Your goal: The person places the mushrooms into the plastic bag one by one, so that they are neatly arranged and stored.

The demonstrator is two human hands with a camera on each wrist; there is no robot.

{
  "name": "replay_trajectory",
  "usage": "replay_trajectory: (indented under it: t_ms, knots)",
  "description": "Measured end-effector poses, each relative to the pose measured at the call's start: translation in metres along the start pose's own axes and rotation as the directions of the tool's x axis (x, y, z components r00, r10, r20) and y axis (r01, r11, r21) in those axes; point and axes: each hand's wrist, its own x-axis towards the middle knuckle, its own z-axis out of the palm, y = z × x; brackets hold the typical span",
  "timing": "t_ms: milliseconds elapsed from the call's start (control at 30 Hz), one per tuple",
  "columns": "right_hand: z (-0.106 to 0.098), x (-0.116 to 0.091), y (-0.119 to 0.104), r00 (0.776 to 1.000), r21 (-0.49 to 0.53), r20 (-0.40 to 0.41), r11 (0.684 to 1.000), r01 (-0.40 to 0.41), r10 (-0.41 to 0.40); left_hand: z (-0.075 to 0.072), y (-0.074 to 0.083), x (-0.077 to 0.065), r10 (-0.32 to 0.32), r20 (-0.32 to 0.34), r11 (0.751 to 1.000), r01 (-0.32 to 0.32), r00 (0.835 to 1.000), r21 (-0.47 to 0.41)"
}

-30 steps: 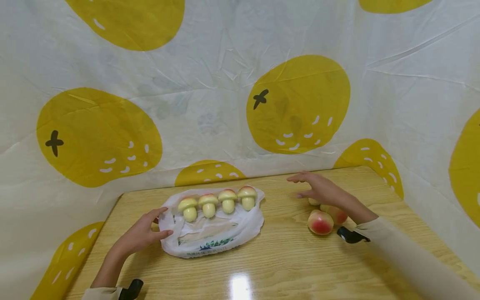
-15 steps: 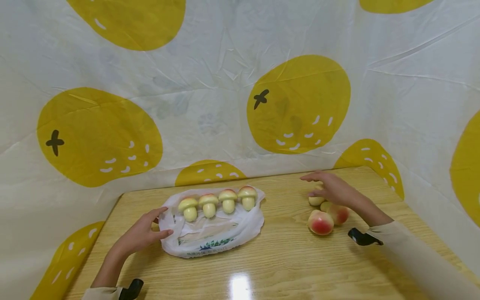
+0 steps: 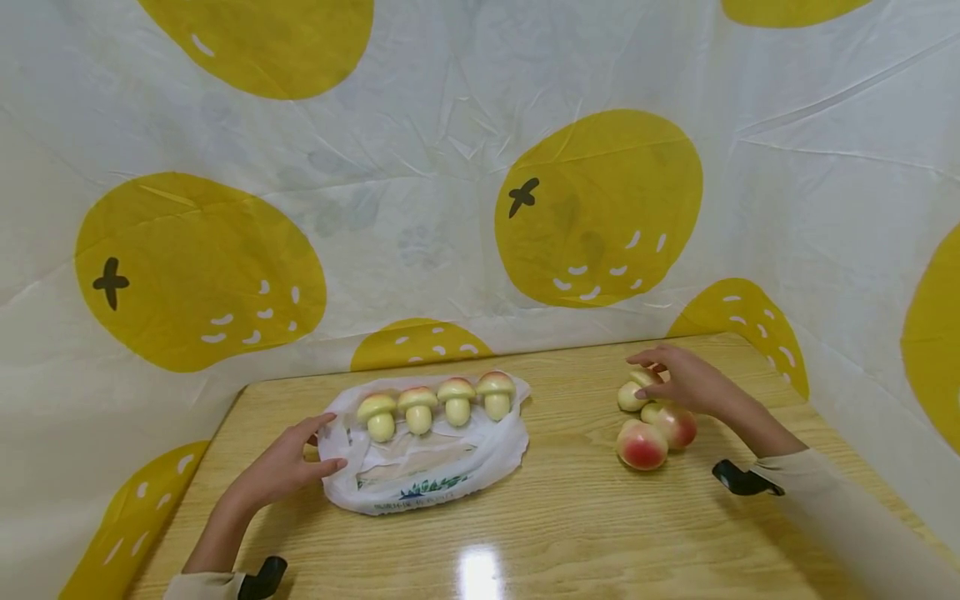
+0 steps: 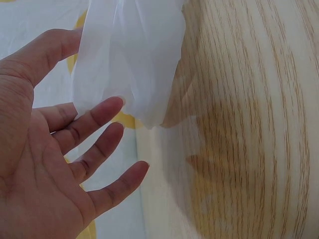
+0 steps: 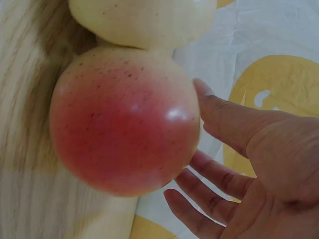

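In the head view my left hand (image 3: 281, 467) is at the left edge of a white plastic bag (image 3: 498, 467). The bag's edge covers my thumb tip and one fingertip in the left wrist view, while the other fingers (image 4: 134, 179) are loosely spread. On the bag several toy mushrooms (image 3: 420, 408) with reddish caps and pale stems lie in a row. My right hand (image 3: 686, 379) reaches round a pale mushroom (image 3: 630, 397), thumb on its near side and fingers beyond it. Two red-capped mushrooms (image 3: 642, 444) lie just in front. A red cap (image 5: 124, 124) hides part of my fingers (image 5: 214, 194).
A wooden table (image 3: 555, 533) bears everything, with bare wood between the bag and the right-hand mushrooms. Behind and beside it hangs a white cloth (image 3: 420, 208) printed with big yellow fruit.
My right hand has moved right and a little down over the far mushroom, with its thumb now close against it. The left hand and the bag have stayed put.
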Motion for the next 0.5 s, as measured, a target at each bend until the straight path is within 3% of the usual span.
replay_trajectory:
  t_ms: [500]
  knots:
    - [0.0005, -0.0013, 0.0084, 0.993, 0.059, 0.053, 0.992, -0.111, 0.108, 0.0005, 0.0004, 0.0004, -0.012, 0.006, 1.0, 0.012, 1.0, 0.006]
